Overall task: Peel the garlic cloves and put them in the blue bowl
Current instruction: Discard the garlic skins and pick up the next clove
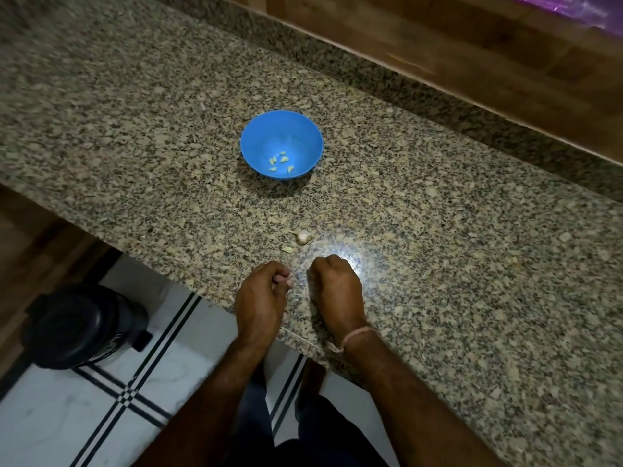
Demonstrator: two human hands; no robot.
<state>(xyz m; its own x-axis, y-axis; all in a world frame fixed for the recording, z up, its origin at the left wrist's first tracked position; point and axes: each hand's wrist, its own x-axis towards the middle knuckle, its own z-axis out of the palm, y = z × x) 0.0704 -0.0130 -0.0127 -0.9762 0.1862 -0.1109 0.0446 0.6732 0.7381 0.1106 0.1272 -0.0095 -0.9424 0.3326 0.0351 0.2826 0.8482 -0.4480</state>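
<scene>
- Left grip (261, 298) and right grip (333, 291) are curled; what is held cannot be told.
- Peeled cloves (279, 161) are seen in the bowl (269, 136).
- Garlic (303, 236) is left unpeeled on the tabletop (438, 230).

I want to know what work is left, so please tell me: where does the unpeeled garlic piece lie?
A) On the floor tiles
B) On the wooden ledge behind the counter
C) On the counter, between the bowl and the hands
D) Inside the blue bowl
C: the unpeeled garlic piece lies on the granite counter, on the near side of the blue bowl and just beyond the left hand and right hand.
</scene>
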